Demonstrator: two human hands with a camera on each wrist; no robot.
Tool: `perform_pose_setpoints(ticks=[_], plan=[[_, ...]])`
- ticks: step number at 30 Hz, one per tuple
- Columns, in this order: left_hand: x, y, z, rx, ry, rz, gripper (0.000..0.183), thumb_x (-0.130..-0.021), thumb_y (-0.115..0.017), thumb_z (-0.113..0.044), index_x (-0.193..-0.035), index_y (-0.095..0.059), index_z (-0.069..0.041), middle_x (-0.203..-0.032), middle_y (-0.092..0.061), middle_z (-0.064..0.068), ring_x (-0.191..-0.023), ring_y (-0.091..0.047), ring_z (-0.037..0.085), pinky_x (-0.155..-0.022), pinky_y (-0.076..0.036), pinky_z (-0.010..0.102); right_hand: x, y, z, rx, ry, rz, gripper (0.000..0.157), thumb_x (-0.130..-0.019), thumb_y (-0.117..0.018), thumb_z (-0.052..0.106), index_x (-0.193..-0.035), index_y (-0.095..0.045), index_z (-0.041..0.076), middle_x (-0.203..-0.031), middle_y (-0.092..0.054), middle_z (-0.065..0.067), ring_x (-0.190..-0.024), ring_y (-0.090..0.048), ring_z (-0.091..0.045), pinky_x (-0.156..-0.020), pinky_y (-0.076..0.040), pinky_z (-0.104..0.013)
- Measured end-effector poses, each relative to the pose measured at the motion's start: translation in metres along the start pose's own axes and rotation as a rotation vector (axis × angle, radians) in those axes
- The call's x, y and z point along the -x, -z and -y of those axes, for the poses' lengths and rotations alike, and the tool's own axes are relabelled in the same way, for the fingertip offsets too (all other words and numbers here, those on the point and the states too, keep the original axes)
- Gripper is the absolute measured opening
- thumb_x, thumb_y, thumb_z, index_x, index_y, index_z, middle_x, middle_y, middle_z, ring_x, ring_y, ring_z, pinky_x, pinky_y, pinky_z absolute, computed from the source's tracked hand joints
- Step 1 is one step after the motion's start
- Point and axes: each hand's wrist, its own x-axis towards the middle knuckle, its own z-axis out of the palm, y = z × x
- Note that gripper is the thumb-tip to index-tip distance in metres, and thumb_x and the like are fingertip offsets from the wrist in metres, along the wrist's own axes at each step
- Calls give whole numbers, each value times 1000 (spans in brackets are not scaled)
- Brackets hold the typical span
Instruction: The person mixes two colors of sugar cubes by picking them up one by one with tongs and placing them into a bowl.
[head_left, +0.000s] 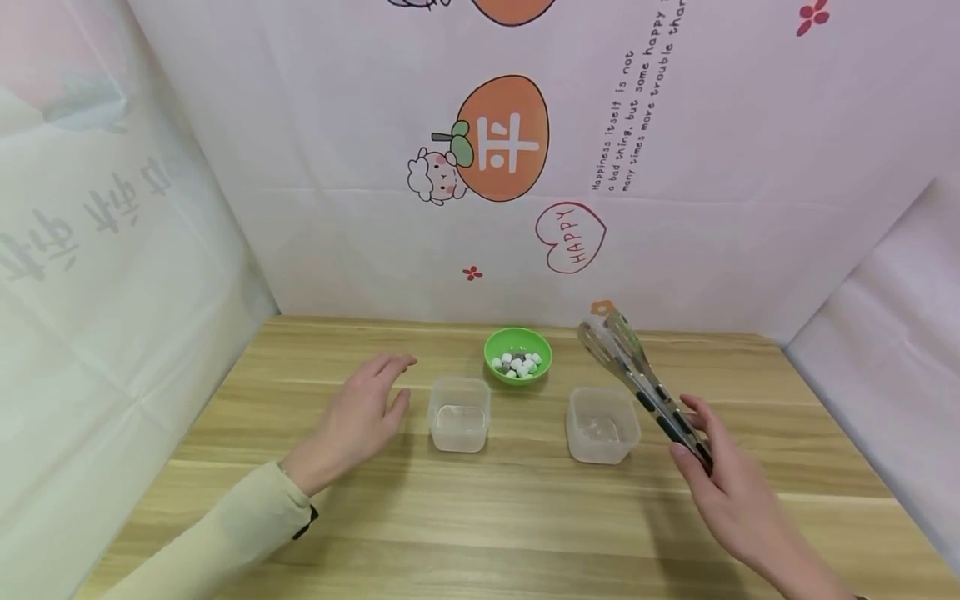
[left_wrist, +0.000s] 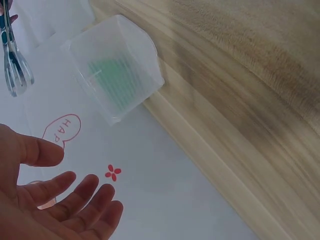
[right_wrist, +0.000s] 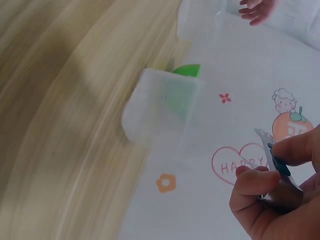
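Note:
My right hand (head_left: 738,492) grips a pair of metal tongs (head_left: 651,398) with dark inlays at their handle end. The tong heads point up and left, above the table near the right plastic box, and hold nothing that I can make out. To the left, my left hand (head_left: 362,410) hovers with loose fingers beside the left clear plastic box (head_left: 459,438), apart from it. A green bowl (head_left: 489,358) behind the two boxes contains small white and brown pieces (head_left: 521,365). The right clear plastic box (head_left: 598,450) stands below the tongs. Neither box shows distinct contents.
The wood-grain table (head_left: 480,533) ends at a white printed cloth (head_left: 337,250) hanging at the back. More cloth hangs at the left and right sides. Bare tabletop lies in front of both boxes and between them.

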Motion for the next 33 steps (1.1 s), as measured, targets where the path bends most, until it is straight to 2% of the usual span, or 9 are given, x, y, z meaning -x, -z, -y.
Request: perform_pose_setpoints(ticks=[7,10,15,19,24,33], plan=[[1,-2,1,-15,-20,-29,41,-98,-68,-5,-138,-63,2,-136,-65,17,-126,-61,38,-107,-53,54,9,7,-28,87,23,-88,57,-103,-64,3,-155,-42,3,-127,-64,-23,-83,-54,-5,-65,-40,-15],[2,-3,2,-17,-17,-31,41,-98,-68,-6,-138,-63,2,-136,-64,17,-127,-60,38,-108,-52,54,12,9,-39,119,16,-101,57,-102,-65,3,-154,-43,2,-126,-65,-23,-86,-53,-5,-68,-37,-14],[4,-3,2,-24,-12,-19,41,-99,-67,-8,-138,-63,1,-136,-64,17,-128,-59,36,-108,-53,53,17,11,-54,186,-19,-88,54,-101,-66,3,-149,-44,-4,-124,-65,-29,-79,-52,-6,-61,-40,-24],[6,-3,1,-26,6,-11,41,-100,-67,-10,-139,-63,0,-137,-64,16,-129,-59,35,-107,-54,53,22,12,-66,225,-39,-83,52,-97,-67,-1,-144,-46,-8,-121,-65,-35,-80,-59,-16,-59,-44,-31],[7,-3,2,-17,26,-11,41,-100,-66,-9,-139,-62,0,-137,-64,16,-129,-59,35,-107,-53,53,26,12,-80,248,-46,-82,50,-93,-68,-4,-139,-47,-11,-116,-65,-36,-79,-61,-24,-57,-46,-36],[8,-4,2,-18,27,-1,40,-101,-66,-10,-139,-62,-1,-139,-63,15,-130,-58,36,-106,-54,54,32,12,-94,284,-114,-8,46,-97,-66,-1,-138,-46,-12,-110,-65,-33,-73,-57,-25,-57,-44,-39]])
